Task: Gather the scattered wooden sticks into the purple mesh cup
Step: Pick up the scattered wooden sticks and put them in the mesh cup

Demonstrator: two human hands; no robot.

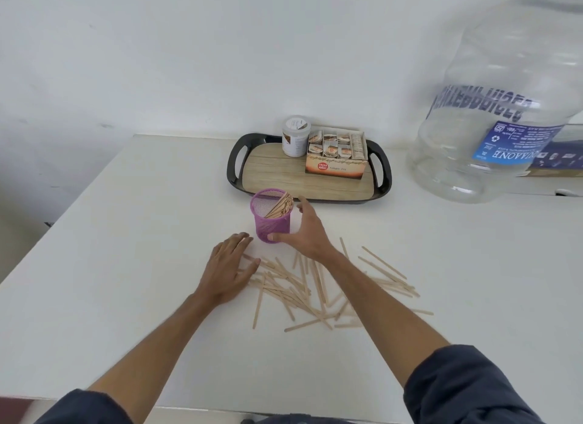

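Observation:
The purple mesh cup [270, 222] stands upright on the white table [126, 266], with a bundle of wooden sticks leaning inside it. My right hand [303, 231] curls round the cup's right side, thumb at its base and a finger up near the rim. Several loose wooden sticks [303, 284] lie scattered on the table just in front of the cup, some under my right forearm. My left hand [232, 266] lies flat, fingers straight, at the left edge of the pile, its thumb touching some of the sticks.
A black tray [235, 168] with a wood-look base sits behind the cup, holding a white jar [295, 136] and a box of tea bags [336, 157]. A big clear water bottle [495, 108] looms at the right. A white wall rises behind the table.

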